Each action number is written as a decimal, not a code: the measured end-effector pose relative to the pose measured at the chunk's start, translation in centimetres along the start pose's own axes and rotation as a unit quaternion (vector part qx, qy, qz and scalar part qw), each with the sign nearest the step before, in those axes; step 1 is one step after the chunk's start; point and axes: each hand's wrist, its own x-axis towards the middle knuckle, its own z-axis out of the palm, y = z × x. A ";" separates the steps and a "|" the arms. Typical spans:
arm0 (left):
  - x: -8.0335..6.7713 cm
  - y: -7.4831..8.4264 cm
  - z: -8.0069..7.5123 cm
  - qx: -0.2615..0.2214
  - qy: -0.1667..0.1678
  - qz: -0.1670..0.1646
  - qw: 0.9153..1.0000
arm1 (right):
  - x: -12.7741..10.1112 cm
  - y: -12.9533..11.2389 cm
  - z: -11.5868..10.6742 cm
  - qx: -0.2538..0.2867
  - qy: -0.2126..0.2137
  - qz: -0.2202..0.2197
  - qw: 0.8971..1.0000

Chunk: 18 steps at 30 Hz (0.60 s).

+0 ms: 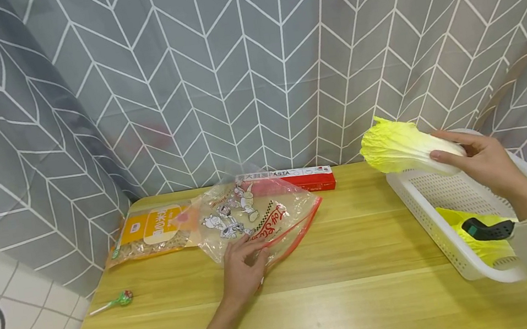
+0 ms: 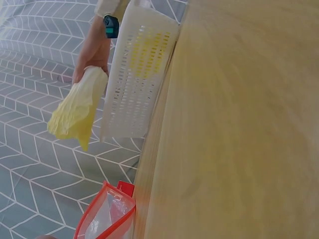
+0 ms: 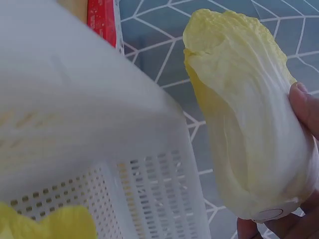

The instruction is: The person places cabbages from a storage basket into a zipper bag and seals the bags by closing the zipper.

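In the head view my right hand (image 1: 488,160) grips a napa cabbage (image 1: 408,148) by its white base, the yellow leafy end pointing left. It is above the rim of a white plastic basket (image 1: 426,226). The right wrist view shows the cabbage (image 3: 249,119) close up, with thumb and fingers around its base. My left hand (image 1: 244,267) holds a clear zip bag (image 1: 269,208) with a red edge and printed cartoon figures near its lower corner. The bag's mouth (image 2: 107,219) gapes in the left wrist view. The left fingertips are partly hidden there.
Another yellow leafy vegetable (image 1: 484,246) lies in the basket. A red pasta box (image 1: 315,180) stands behind the bag by the patterned curtain. To the left are an orange food packet (image 1: 152,232) and a green-wrapped lollipop (image 1: 123,298) on the wooden table (image 1: 352,308).
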 end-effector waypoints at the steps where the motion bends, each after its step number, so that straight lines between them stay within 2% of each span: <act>1: 0.0 0.0 0.0 0.000 0.000 0.000 1.000 | 0.1 -0.1 0.3 0.006 -0.004 -0.007 1.000; 7: 0.0 0.0 0.0 0.002 0.001 0.003 1.000 | 0.6 -1.2 1.8 0.028 -0.013 -0.046 0.998; 18: 0.0 0.1 0.1 -0.003 0.002 0.006 1.000 | 1.0 -3.0 4.5 0.007 -0.033 -0.055 0.998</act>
